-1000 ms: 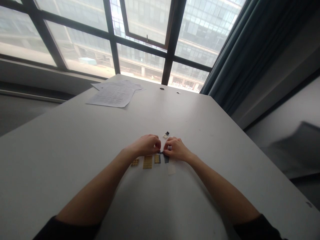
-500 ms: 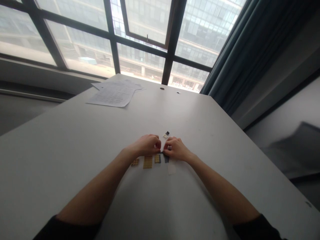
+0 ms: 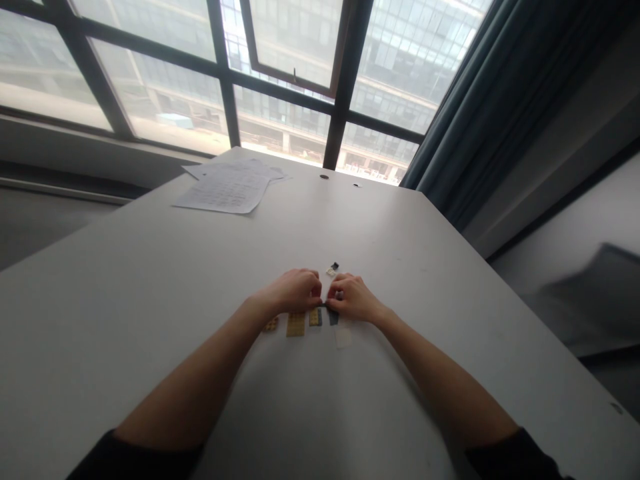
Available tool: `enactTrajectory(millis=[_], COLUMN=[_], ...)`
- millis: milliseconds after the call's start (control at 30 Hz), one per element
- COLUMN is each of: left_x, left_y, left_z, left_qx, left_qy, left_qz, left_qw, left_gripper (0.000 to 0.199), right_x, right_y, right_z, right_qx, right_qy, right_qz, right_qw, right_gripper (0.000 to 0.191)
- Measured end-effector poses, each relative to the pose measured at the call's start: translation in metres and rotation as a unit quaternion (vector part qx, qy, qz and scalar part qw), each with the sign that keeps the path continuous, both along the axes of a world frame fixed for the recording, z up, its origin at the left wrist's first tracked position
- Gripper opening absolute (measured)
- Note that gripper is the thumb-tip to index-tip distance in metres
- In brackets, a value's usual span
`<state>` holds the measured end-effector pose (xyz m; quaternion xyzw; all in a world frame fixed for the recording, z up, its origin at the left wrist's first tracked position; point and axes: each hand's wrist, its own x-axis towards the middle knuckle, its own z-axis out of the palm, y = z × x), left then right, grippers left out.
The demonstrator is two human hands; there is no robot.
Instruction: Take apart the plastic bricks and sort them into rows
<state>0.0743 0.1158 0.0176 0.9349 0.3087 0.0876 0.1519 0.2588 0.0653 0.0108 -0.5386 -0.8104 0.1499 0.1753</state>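
Note:
My left hand [image 3: 299,291] and my right hand [image 3: 351,297] meet closely over the white table, fingertips pinched on a small dark piece [image 3: 324,305] between them. Just below my left hand lie a tan studded plate [image 3: 295,325] and, at its left, a small brown studded piece [image 3: 271,325]. A narrower yellow and grey piece [image 3: 315,317] sits between the hands. Partly under my right hand is a dark grey piece [image 3: 333,318], with a pale flat piece [image 3: 343,338] below it. Small black and cream pieces [image 3: 333,269] lie just beyond my fingers.
Printed papers [image 3: 225,189] lie at the far left of the white table [image 3: 375,233]. Two small round fittings are near its far edge. Behind stand a large window and, at the right, a dark curtain [image 3: 470,113].

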Motion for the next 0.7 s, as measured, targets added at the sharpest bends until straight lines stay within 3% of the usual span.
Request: enactTrajectory(millis=[167,333,567,700], left_x=[-0.003,-0.008,-0.011,-0.011], left_y=[0.003,0.006,0.007,0.006], left_z=[0.004,0.012,0.014,0.013], left_qx=[0.014,0.062,0.076,0.085], left_qy=[-0.012,-0.047,-0.046,-0.039], left_qz=[0.017,0.094,0.122,0.129], left_qw=[1.0,0.992,0.989,0.987], left_gripper=[0.022,0.031,0.03,0.03], right_x=[0.007,0.025,0.029,0.022], right_y=[0.007,0.023,0.037,0.042], right_z=[0.0,-0.005,-0.016,-0.02], right_qx=[0.041,0.067,0.072,0.096], right_qy=[0.055,0.101,0.028,-0.048], right_qz=[-0.068,-0.151,-0.116,-0.067], right_qw=[0.995,0.981,0.99,0.992], right_gripper=[0.004,0.014,0.042,0.034])
